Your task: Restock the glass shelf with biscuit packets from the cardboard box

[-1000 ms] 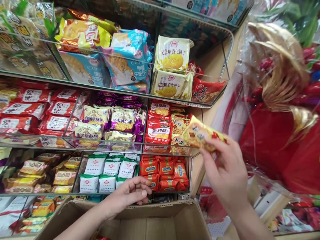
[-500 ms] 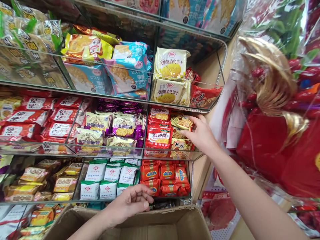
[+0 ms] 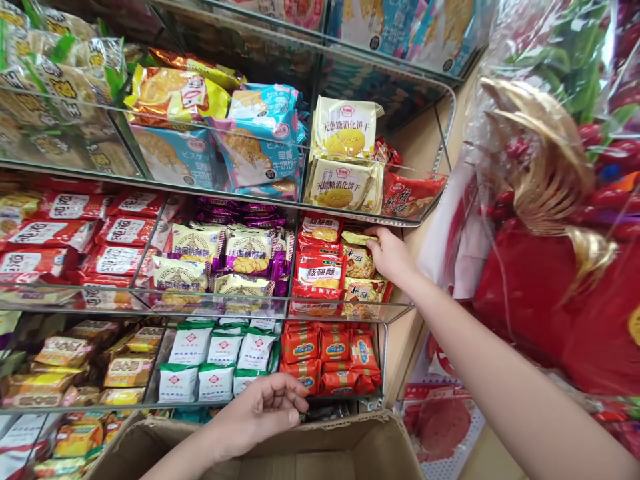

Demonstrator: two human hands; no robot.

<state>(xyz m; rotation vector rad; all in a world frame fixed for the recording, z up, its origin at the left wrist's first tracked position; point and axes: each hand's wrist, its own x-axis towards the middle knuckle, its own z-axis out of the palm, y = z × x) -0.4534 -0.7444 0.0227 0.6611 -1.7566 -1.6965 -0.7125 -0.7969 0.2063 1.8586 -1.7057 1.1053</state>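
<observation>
My right hand [image 3: 389, 255] reaches into the middle shelf's right-hand compartment. Its thumb and fingers are closed on a yellow biscuit packet [image 3: 359, 238], at the back, above other yellow packets [image 3: 361, 293] with a cookie picture. Red walnut biscuit packets [image 3: 319, 270] are stacked directly to the left of these. Lower down, my left hand [image 3: 270, 407] hangs over the back rim of an open cardboard box [image 3: 360, 427]. Its fingers are loosely curled, the thumb stands apart from them, and I see nothing in it.
Clear front panels [image 3: 215, 301] and dividers edge the shelves. The upper shelf [image 3: 250, 193] overhangs my right hand. Red packets [image 3: 344, 360] and white-green packets [image 3: 220, 357] fill the shelf below. At right hang plastic-wrapped red and gold decorations [image 3: 540, 267].
My right hand has moved slightly left and deeper into the compartment with the yellow packet, which now lies flatter at the back. My left hand has hardly moved.
</observation>
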